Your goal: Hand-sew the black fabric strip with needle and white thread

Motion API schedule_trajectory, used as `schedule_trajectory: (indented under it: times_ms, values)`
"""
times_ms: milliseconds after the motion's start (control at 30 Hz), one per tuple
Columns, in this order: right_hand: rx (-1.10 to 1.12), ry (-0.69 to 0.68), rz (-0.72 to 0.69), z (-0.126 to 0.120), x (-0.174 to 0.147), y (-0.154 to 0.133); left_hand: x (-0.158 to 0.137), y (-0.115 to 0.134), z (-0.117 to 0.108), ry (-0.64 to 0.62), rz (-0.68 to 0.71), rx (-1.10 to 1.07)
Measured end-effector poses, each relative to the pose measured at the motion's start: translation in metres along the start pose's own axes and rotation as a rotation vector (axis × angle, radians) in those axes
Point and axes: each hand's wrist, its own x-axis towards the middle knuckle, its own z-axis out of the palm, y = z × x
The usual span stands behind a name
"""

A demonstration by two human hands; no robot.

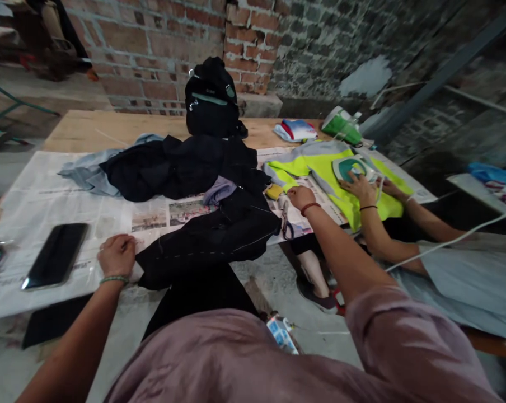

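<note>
My left hand (116, 256) rests on the newspaper-covered table with its fingers curled closed, beside the end of a black garment (211, 238). Whatever its fingers may hold is too small to make out. White stitches run in a broken line along the garment, which hangs over the table's front edge. To the right, my right hand (301, 198) is closed too, and anything in its fingers is hidden. Close by it lie a pair of scissors (285, 221) and a small yellow object (273, 191). Dark clothing (164, 165) is heaped behind the black garment.
A phone (55, 254) lies at the left. A black backpack (211, 101) stands at the back, near folded cloth (295, 130) and a green-white package (341, 124). At right, a co-worker's hands press an iron (349, 168) on a yellow-grey garment (328, 179); its cord (450, 240) trails right.
</note>
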Motion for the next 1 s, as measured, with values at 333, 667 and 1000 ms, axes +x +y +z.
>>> schedule_trajectory:
  times_ms: [333, 667, 1000]
  values:
    - [-0.384, -0.139, -0.172, 0.022, 0.041, -0.036, 0.0, 0.0, 0.0, -0.02, 0.026, 0.066]
    - [-0.324, -0.184, -0.123, 0.045, 0.037, -0.026, -0.001, 0.003, -0.004, -0.061, 0.005, 0.06]
    - [0.391, 0.165, -0.077, 0.058, -0.094, -0.002, -0.001, 0.001, -0.01, -0.157, 0.029, -0.183]
